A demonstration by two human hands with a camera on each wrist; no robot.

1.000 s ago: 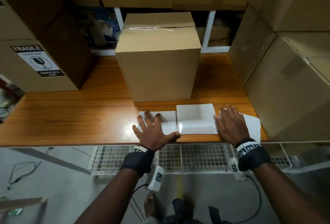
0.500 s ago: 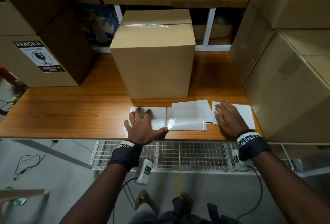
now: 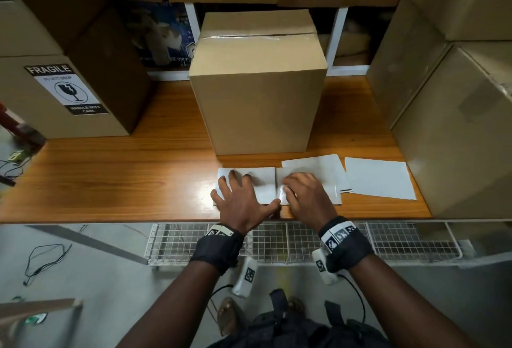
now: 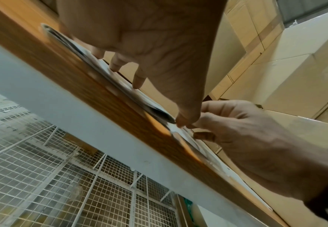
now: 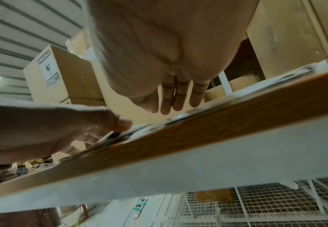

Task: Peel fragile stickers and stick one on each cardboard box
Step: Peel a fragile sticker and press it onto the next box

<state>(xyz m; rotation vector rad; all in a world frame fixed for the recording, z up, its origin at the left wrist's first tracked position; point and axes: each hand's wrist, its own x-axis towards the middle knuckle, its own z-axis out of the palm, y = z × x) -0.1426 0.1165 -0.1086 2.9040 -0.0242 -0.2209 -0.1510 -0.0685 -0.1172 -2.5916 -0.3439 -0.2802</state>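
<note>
Head view: step in hand looks like getting a sticker off its backing. Left hand [image 3: 241, 198] lies flat, fingers spread, pinning the left sticker sheet [image 3: 260, 186] on the table [image 3: 110, 175] near edge. Right hand [image 3: 304, 195] rests on the glossy sheet [image 3: 329, 178] just right of it, fingers bent at the seam; grip can't tell here. Sheets' long axes run left-right. Unlabelled box [image 3: 257, 103] stands just behind.

Left wrist view: right hand's fingertips [image 4: 203, 136] curl at the sheet edge.

Right wrist view: fingers nearly straight, nothing grasped. Next: lift a corner w/ a nail, peel slowly.
</note>
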